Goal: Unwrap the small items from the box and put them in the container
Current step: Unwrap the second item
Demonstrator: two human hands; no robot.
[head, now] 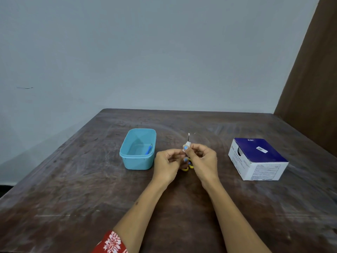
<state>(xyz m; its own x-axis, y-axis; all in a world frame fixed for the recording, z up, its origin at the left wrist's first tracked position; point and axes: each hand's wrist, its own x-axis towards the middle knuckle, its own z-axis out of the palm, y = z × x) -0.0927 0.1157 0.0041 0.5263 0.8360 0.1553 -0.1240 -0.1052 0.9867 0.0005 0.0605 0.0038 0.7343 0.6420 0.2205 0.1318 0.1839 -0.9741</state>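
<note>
Both hands meet over the middle of the table. My left hand and my right hand pinch a small wrapped item, white paper with a blue part showing. A light blue plastic container stands to the left of my hands, and one blue item lies inside it against the right wall. The white and dark blue cardboard box sits to the right. Something yellow shows below my fingers, mostly hidden.
The dark wooden table runs back to a pale wall. A brown wooden panel rises at the right, behind the box.
</note>
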